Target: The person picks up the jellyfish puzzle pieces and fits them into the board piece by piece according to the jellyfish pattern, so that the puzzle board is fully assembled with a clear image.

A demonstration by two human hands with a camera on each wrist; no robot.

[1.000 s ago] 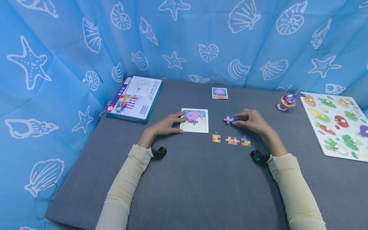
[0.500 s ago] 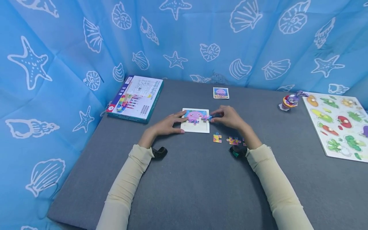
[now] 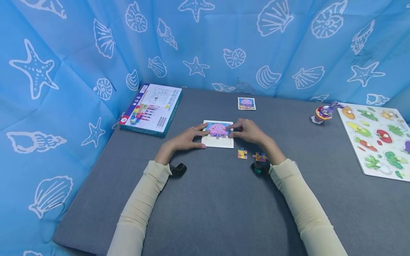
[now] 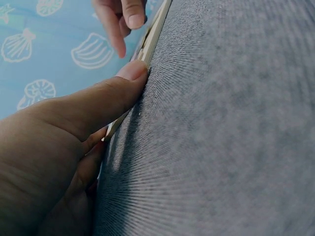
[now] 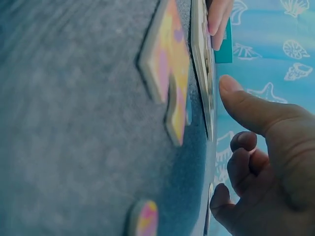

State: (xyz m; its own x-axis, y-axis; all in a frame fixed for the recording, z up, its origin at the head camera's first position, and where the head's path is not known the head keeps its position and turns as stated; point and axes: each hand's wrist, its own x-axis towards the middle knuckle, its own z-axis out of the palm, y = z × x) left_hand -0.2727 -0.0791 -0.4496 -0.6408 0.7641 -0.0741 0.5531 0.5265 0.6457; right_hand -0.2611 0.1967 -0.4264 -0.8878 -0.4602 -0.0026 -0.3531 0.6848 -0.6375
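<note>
A square jigsaw tray [image 3: 217,143] with a pale rim lies flat on the table, a pink octopus picture [image 3: 217,129] across its upper part. My left hand [image 3: 185,138] rests on the tray's left side; its straight thumb touches the rim in the left wrist view. Over the tray's right edge, my right hand [image 3: 250,132] has thumb and index fingertips at the picture. The left wrist view shows these fingertips apart with nothing seen between them. Two loose jigsaw pieces, a yellow one [image 3: 242,153] and a pink-yellow one [image 3: 259,156], lie in front of the right hand.
A small octopus picture card [image 3: 246,103] lies behind the tray. A boxed toy set [image 3: 152,109] stands at the back left. To the right are a rabbit figure [image 3: 323,113] and a vegetable peg board [image 3: 378,138]. A blue shell-print curtain [image 3: 205,42] hangs behind the table.
My right hand has carried a pink-blue jigsaw piece left to the tray, where it now sits at the picture's right side. The right forearm covers another loose piece. My left hand has stayed put.
</note>
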